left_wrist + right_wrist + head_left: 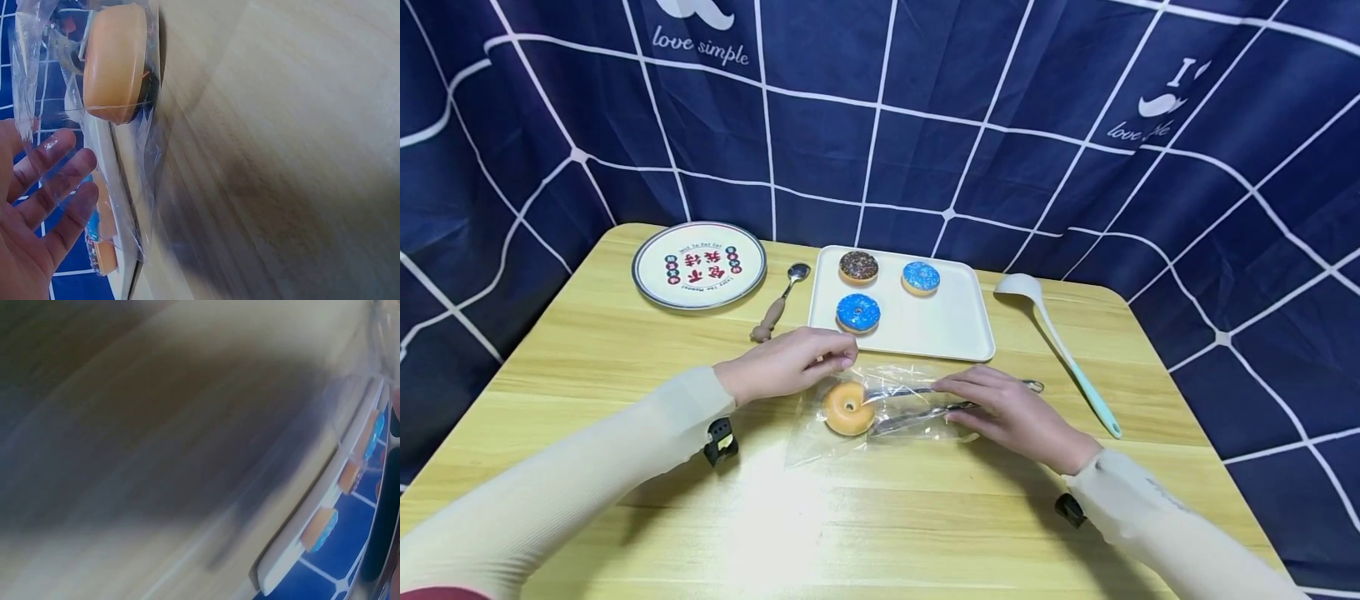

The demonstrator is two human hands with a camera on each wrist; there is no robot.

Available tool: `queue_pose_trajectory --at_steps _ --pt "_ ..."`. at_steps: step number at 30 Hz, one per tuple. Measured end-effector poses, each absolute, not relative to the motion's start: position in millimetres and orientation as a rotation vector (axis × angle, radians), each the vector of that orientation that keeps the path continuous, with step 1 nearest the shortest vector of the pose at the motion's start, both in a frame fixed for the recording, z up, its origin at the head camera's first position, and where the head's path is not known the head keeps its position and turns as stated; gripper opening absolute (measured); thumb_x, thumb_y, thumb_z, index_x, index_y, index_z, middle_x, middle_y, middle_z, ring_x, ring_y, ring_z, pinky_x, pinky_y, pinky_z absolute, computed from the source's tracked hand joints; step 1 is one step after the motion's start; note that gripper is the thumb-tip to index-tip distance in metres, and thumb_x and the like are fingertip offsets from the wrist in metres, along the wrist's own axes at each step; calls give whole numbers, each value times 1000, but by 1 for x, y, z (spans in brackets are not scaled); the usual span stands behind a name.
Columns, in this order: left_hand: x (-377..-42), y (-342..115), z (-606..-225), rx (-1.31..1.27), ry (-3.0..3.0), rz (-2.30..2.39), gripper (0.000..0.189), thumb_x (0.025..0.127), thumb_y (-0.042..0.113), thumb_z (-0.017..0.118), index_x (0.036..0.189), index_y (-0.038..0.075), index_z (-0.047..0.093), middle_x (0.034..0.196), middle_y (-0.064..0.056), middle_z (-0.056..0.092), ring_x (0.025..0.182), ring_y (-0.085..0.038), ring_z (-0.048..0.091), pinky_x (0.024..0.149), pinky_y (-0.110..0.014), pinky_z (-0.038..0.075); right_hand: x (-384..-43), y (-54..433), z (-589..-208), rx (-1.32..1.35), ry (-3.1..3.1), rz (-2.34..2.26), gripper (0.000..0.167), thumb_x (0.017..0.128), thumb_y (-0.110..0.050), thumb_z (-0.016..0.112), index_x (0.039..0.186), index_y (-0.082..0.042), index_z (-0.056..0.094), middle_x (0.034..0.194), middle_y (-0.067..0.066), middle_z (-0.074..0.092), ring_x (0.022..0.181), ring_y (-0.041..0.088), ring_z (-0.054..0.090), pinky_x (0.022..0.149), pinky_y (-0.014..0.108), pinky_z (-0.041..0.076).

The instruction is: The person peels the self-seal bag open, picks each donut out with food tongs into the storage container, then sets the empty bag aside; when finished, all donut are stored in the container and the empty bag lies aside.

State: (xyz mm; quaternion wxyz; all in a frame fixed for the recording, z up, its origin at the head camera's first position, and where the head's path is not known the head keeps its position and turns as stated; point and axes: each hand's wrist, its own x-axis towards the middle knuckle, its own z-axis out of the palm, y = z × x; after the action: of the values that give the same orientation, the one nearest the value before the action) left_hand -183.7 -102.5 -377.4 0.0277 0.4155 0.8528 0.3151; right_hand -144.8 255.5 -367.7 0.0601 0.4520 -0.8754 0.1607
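A plain doughnut (848,409) lies within a clear plastic bag (820,442) near the table's middle. My left hand (790,364) pinches the bag's upper edge between thumb and forefinger; its other fingers (78,164) spread loosely behind the film in the left wrist view. My right hand (1011,412) grips metal tongs (917,412), whose tips reach into the bag at the doughnut's right side. Whether both tips clamp the doughnut I cannot tell. In the left wrist view the doughnut (115,62) appears edge-on. Only the tongs' dark edge (380,531) shows in the right wrist view.
Behind the bag, a white tray (951,329) bears one chocolate doughnut (858,267) and two blue-iced doughnuts (857,313). Left of it are a spoon (772,310) and a printed plate (699,267). To the right lies a ladle (1063,350). Blue checked cloth (820,125) hangs behind.
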Motion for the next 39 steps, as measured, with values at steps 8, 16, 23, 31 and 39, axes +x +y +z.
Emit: queue_pose_trajectory --at_steps 8,16,23,31,39 --pt "-184 -105 -380 1271 2634 969 13 109 16 55 106 11 66 91 -2 69 78 -8 57 79 -29 52 -147 248 -370 1444 -2571 407 48 88 -9 83 134 -14 68 130 -2 72 120 15 68 102 34 56" --pt "-185 -105 -380 1278 2641 958 12 109 17 55 104 15 65 90 3 67 79 -8 58 79 -29 52 -149 244 -372 1505 -2438 361 44 80 -1 86 121 -11 70 116 -1 75 105 17 71 89 36 61" --pt "-184 -106 -380 1305 2644 955 10 108 16 57 101 16 64 87 7 61 80 -7 57 79 -28 51 -147 243 -370 1468 -2425 347 37 80 -3 88 113 -12 73 111 0 76 100 15 72 86 35 62" --pt "-184 -109 -377 1337 2651 959 12 107 15 58 96 15 62 84 8 57 78 -7 55 77 -27 49 -145 241 -367 1465 -2399 341 39 79 -2 88 114 -11 73 111 0 77 99 16 72 85 36 62" --pt "-183 -113 -376 1378 2654 941 12 107 13 60 95 13 62 84 8 58 76 -5 54 77 -26 50 -139 248 -362 1443 -2444 384 34 88 -10 83 121 -11 73 113 -2 77 103 14 73 88 34 61"
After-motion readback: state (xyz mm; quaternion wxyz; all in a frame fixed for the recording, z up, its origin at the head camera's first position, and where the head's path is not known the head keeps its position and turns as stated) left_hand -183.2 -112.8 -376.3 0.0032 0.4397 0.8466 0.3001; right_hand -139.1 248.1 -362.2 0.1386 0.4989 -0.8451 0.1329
